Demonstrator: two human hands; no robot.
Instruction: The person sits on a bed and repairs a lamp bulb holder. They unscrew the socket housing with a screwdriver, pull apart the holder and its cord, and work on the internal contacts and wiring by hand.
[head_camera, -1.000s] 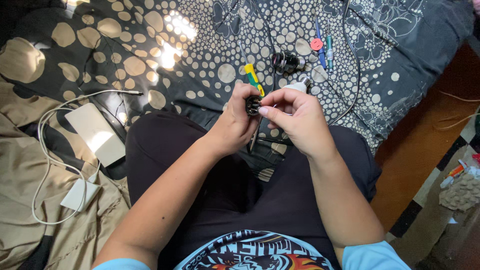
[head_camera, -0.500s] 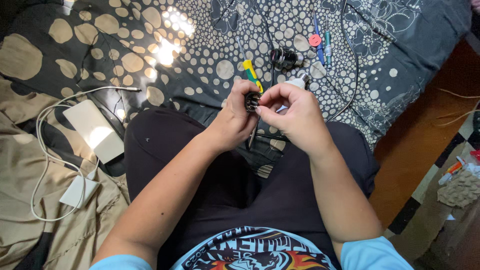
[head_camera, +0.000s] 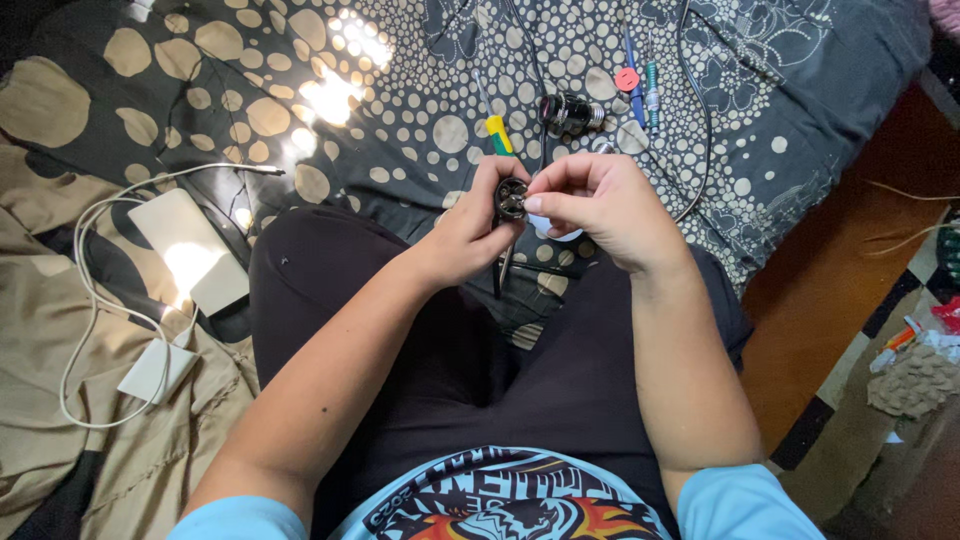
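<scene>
— What sort of place is this?
— A home bedroom. A person sits on a bed with a dark dotted bedsheet; a tan blanket lies left, a white charger near, tiled floor right.

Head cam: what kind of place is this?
Likely a bedroom at home, not a workshop. The person sits on a spotted dark bedspread with small tools scattered on it, a white charger and cable lies beside them, and a tiled floor shows past the bed's edge.
</scene>
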